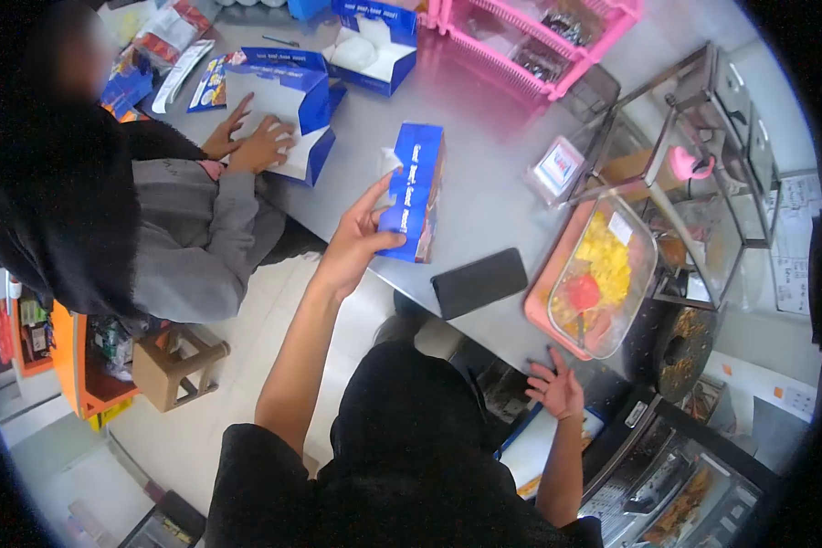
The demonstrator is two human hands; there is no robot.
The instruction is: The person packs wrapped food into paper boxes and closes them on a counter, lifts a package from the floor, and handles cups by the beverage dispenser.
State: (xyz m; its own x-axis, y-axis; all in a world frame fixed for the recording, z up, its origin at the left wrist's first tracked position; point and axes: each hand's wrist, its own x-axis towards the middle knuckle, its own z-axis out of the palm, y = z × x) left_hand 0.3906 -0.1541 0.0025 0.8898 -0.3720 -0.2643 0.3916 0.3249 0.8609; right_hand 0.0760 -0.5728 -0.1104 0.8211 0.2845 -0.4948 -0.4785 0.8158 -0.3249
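Note:
My left hand (353, 239) grips a blue cardboard food box (416, 187) by its near side, over the steel counter, thumb on the printed side panel. White lettering runs along that panel. Past the counter's front edge, my right hand (557, 387) has its fingers spread and holds nothing. It is nearest to a pink tub (543, 290) with a clear container (644, 274) of yellow food pieces, in which a red item lies. A black phone (479, 282) rests on the counter between my two hands.
On the left, a co-worker in a grey sleeve (187, 242) has both hands on an open blue box (288, 87). Another open box (374, 50) stands behind. A pink rack (557, 55), a glass-sided case (685, 173) and a wooden stool (175, 365) are around.

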